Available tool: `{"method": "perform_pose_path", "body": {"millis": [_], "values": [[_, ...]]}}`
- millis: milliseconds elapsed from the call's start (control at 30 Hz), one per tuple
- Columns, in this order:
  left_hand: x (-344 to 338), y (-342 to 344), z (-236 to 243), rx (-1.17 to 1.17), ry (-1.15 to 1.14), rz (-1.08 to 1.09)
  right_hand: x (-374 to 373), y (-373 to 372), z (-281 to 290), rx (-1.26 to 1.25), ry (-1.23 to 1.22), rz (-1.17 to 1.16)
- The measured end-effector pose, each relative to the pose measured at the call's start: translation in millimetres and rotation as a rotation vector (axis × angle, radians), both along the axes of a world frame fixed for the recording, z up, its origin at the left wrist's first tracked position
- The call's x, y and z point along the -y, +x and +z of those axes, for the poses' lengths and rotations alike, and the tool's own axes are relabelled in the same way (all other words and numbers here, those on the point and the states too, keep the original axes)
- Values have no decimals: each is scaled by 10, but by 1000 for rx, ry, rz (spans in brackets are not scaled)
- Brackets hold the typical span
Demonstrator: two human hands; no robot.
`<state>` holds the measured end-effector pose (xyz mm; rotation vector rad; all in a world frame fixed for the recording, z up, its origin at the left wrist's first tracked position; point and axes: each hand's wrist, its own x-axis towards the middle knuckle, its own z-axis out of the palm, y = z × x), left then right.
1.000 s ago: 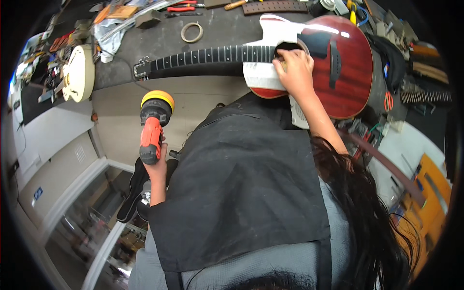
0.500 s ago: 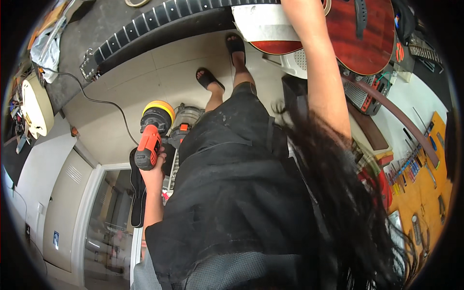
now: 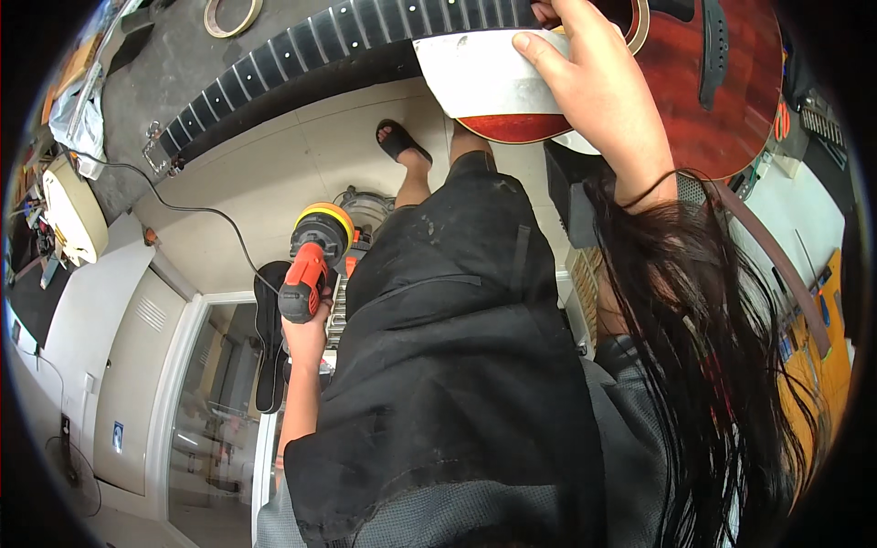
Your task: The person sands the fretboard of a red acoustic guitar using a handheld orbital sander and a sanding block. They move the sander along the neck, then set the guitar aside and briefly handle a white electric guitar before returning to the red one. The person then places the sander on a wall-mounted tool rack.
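My left hand is wrapped around the handle of a corded orange-and-black polisher. Its round yellow pad points away from me, in the air left of my black apron. Ahead lies a dark red acoustic guitar, its long black fretboard stretching left. My right hand closes across the fretboard's body end. The thumb rests on a white sheet covering part of the guitar's near side; the other fingertips are partly hidden beyond the fretboard.
On the dark bench lies a roll of tape. The black cord hangs from the bench toward the polisher. A cream guitar body is at left. A black case stands by the glass door. A brown strip curves at right.
My right hand, earlier out of frame at the top, now shows at the fretboard's body end. The view has shifted. My left hand still holds the polisher, now slightly lower and further right in view.
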<state>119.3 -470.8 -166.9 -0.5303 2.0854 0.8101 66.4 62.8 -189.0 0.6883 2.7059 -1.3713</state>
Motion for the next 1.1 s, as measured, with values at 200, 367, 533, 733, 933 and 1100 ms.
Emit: {"method": "perform_pose_path", "body": {"millis": [200,367,533,733,933,1100], "values": [[-62,-23,-69,59,-39,57,56,10,289,-67,93,40],[15,-48,-115,72,-32,58,69,174,45,-172,34,-111],[169,-9,-136,77,-45,54,147,298,46,-230,177,-65],[453,73,-145,83,-134,-63,331,466,109,-292,275,-70],[1014,297,-321,-17,-123,-228,547,634,83,-317,375,-51],[1143,451,-287,11,-189,-280,831,655,433,-299,322,15]]}}
